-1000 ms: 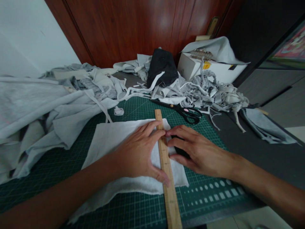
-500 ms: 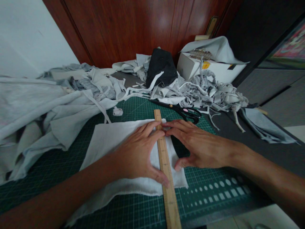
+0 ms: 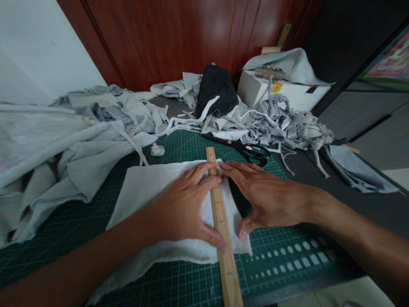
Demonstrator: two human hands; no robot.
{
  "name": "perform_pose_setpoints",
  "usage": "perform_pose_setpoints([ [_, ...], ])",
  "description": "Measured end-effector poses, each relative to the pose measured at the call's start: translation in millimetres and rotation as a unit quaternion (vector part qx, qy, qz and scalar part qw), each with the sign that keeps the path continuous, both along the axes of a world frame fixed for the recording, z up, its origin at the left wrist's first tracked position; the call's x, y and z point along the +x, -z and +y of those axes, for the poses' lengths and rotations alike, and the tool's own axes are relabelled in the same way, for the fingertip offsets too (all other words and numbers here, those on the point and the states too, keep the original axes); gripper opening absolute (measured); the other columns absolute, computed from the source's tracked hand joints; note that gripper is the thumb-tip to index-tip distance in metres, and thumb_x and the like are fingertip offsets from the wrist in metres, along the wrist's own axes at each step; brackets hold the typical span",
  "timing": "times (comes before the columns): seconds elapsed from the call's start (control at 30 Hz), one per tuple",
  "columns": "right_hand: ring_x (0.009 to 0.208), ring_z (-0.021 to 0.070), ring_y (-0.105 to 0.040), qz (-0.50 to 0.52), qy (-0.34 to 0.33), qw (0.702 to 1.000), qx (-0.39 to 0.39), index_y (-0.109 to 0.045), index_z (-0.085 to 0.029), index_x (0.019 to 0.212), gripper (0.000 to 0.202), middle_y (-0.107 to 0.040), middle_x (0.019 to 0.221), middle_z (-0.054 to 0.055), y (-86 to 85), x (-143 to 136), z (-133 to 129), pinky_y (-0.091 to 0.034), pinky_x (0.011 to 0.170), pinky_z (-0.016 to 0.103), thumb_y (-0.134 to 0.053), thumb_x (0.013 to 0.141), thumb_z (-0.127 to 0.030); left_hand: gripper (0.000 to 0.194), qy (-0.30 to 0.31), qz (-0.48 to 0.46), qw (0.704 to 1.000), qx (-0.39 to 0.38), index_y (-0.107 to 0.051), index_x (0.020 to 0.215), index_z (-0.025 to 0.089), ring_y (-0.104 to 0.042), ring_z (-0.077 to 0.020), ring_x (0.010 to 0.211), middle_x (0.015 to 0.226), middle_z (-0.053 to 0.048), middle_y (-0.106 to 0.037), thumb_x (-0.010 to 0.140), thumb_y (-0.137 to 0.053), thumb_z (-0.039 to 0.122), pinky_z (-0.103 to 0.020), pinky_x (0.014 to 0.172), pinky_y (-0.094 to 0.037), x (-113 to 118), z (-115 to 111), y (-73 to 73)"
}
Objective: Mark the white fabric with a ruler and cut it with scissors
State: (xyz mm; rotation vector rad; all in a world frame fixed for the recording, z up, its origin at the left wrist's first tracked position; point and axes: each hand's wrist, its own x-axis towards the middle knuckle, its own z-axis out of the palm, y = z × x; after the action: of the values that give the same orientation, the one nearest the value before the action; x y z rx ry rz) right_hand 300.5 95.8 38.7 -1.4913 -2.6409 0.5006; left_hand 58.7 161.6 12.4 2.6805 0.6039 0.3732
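A piece of white cloth (image 3: 140, 183) lies flat on the green cutting mat (image 3: 275, 251). Across its right part runs a wooden ruler (image 3: 225, 238), its near end reaching the bottom of the view. My left hand (image 3: 188, 204) rests over cloth and ruler with fingers and thumb spread, fingertips and thumb pressing on the wood. Just right of the ruler, my right hand (image 3: 265, 192) has its fingertips at the cloth's far right edge, while its thumb is apart near the cloth's right side. Its fingers are stretched out, and I see nothing gripped in them.
Black scissors (image 3: 239, 147) lie beyond the right hand. Heaped grey fabric (image 3: 64, 140) covers the left side. Tangled fabric strips (image 3: 287, 123), a black cloth (image 3: 217, 89) and a white box (image 3: 287, 91) stand at the back before a wooden door (image 3: 166, 38).
My right thumb has shifted slightly nearer to me and away from the ruler, and the right fingertips have moved a little. The left hand, ruler and cloth look almost unchanged.
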Motion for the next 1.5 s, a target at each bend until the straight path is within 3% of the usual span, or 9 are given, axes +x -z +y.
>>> perform_pose_setpoints([
  [0.2,0.161,0.0477,-0.024,0.003,-0.010,1.000,0.001,-0.017,-0.005,0.171,0.149,-0.028,0.171,0.035,-0.9,0,-1,-0.029,0.129,0.064,-0.098,0.061,-0.064,0.119,-0.004,0.008,1.000,-0.002,-0.054,0.150,0.017,-0.035,-0.0433,0.155,0.168,-0.020,-0.036,0.054,-0.089,0.077,-0.059,0.127,-0.034,0,-1,-1.5],
  [0.47,0.163,0.0469,-0.018,-0.008,0.000,1.000,-0.024,-0.018,0.000,0.169,0.144,-0.022,0.173,0.035,-2.7,-2,0,-0.023,0.131,0.062,-0.094,0.065,-0.065,0.119,-0.020,0.008,1.000,-0.005,-0.057,0.146,0.016,-0.036,-0.0442,0.154,0.165,-0.022,-0.039,0.051,-0.088,0.081,-0.059,0.126,-0.035,0,-4,-3.1],
  [0.73,0.163,0.0458,-0.018,-0.046,0.011,0.998,-0.039,-0.009,0.004,0.169,0.149,-0.019,0.173,0.036,-7.2,-6,0,-0.022,0.132,0.060,-0.093,0.066,-0.063,0.113,-0.025,0.012,0.999,-0.020,-0.057,0.146,0.018,-0.035,-0.0447,0.155,0.167,-0.020,-0.037,0.054,-0.090,0.074,-0.058,0.127,-0.034,1,-6,-6.7],
  [1.07,0.164,0.0437,-0.017,-0.052,0.005,0.998,-0.027,-0.011,0.006,0.168,0.148,-0.021,0.173,0.036,-4.7,-6,0,-0.022,0.133,0.056,-0.092,0.066,-0.066,0.108,-0.016,0.057,0.998,-0.038,-0.055,0.145,0.014,-0.031,-0.0429,0.158,0.168,-0.024,-0.036,0.062,-0.085,0.076,-0.054,0.128,-0.034,10,-10,-18.9],
  [1.23,0.163,0.0459,-0.019,-0.023,0.006,0.999,-0.022,-0.012,0.000,0.169,0.147,-0.024,0.172,0.035,-2.6,-5,0,-0.024,0.131,0.060,-0.094,0.065,-0.064,0.104,-0.010,0.060,0.997,-0.045,-0.057,0.141,0.015,-0.034,-0.0414,0.157,0.166,-0.022,-0.038,0.061,-0.086,0.076,-0.052,0.126,-0.036,12,-11,-20.6],
  [1.5,0.163,0.0455,-0.020,-0.028,0.005,0.999,-0.028,-0.015,0.004,0.168,0.146,-0.024,0.172,0.035,-3.3,-5,1,-0.022,0.132,0.059,-0.094,0.065,-0.064,0.114,-0.013,0.051,0.997,-0.061,-0.049,0.152,0.015,-0.027,-0.0418,0.161,0.171,-0.022,-0.032,0.062,-0.089,0.072,-0.054,0.128,-0.032,12,-13,-19.2],
])
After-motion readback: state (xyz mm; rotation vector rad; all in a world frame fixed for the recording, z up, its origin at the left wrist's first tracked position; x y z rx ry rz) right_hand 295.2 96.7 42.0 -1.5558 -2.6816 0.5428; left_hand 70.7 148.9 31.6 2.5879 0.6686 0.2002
